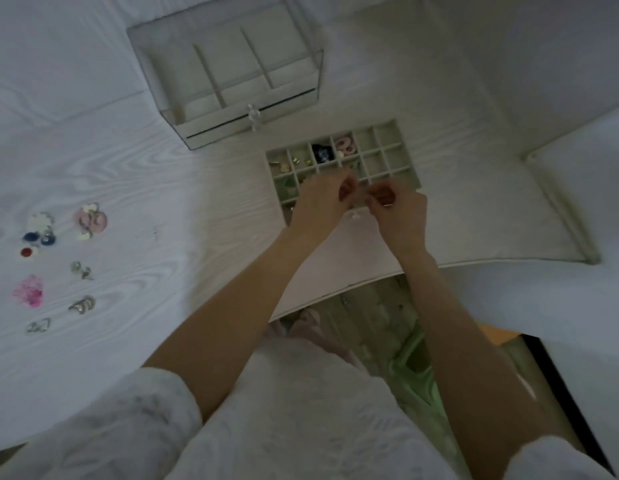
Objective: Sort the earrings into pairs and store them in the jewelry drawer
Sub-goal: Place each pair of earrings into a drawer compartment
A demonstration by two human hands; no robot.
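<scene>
A pulled-out jewelry drawer [394, 147] with a grid of small compartments lies on the white table; some cells hold a dark blue pair [320, 152], a pink pair [346, 144] and small gold studs [294, 162]. My left hand [321, 199] and my right hand [398, 209] meet over the drawer's near side, fingertips pinched together on something tiny that I cannot make out. Loose earrings lie far left: a pink round pair [90, 220], white and blue ones [41, 230], a red stud [26, 252], a bright pink cluster [28, 291], silver pieces [82, 304].
A clear acrylic jewelry box [228, 81] with a crystal knob [252, 116] stands behind the drawer. The table's near edge [335, 292] runs just below my wrists, with floor and my white robe beneath. A white ledge [560, 216] borders the right.
</scene>
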